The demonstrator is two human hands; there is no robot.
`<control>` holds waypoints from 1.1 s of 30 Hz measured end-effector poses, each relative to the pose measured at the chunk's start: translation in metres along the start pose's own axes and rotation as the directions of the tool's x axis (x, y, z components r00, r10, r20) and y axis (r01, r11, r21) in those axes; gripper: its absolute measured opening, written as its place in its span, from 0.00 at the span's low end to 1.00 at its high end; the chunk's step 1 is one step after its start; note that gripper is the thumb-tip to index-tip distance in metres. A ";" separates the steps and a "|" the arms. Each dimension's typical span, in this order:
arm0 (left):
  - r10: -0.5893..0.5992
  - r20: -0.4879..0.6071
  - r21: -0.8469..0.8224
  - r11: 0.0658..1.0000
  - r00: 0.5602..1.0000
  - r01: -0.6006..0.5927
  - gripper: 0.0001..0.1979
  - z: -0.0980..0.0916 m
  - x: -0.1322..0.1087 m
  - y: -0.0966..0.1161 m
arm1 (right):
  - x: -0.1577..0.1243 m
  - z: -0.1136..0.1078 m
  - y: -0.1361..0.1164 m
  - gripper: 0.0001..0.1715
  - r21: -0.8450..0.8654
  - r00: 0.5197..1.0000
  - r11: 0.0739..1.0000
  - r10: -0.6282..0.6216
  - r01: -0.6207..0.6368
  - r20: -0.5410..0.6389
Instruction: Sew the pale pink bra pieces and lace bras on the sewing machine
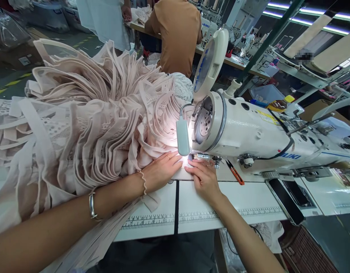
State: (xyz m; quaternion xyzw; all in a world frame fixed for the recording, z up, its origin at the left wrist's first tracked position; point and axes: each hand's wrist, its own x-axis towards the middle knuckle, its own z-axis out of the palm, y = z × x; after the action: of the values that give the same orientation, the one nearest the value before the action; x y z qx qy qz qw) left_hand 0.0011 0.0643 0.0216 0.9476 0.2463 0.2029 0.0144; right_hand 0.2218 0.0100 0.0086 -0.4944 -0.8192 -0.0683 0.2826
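My left hand (162, 170) lies with its fingers stretched out on the machine bed, under the lit lamp (183, 136), beside pale pink lace fabric (106, 140). From the other side my right hand (206, 180) reaches in, its fingers extended and resting on the bed close to the needle area. Whatever piece lies under the fingertips is washed out by glare. The white sewing machine (249, 129) stands just beyond my right hand. Orange thread snips (235, 173) lie on the bed to the right of that hand.
Pink garment pieces pile high at left, over my left forearm. A phone (286, 201) lies at the table's right front. Printed ruler marks (197, 218) run along the front edge. Behind, a person in a brown shirt (176, 34) sits at another table; another person stands nearby.
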 end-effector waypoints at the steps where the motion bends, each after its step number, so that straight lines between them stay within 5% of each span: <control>1: 0.002 -0.006 0.005 1.000 1.000 -0.002 0.16 0.000 0.000 0.000 | 0.000 0.000 0.000 0.21 0.000 1.000 1.000 0.000 0.000 -0.008; 11: -0.071 0.030 -0.059 0.996 0.997 0.072 0.11 0.009 0.003 -0.005 | 0.001 0.003 0.003 0.25 -0.014 0.994 0.999 0.052 -0.051 0.094; 21: -0.164 0.079 -0.107 0.979 0.983 0.172 0.08 -0.003 0.018 -0.004 | 0.009 0.004 0.006 0.25 -0.027 0.984 0.998 0.068 -0.065 0.162; 33: -0.231 0.097 0.090 0.971 0.968 0.223 0.07 -0.001 0.019 0.002 | 0.007 0.011 0.014 0.30 -0.177 0.981 0.983 -0.018 0.054 0.195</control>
State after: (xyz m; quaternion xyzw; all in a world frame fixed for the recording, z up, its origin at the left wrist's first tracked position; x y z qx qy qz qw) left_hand 0.0162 0.0718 0.0299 0.9225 0.3598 0.1391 0.0134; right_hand 0.2269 0.0264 0.0010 -0.5073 -0.8420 -0.0994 0.1545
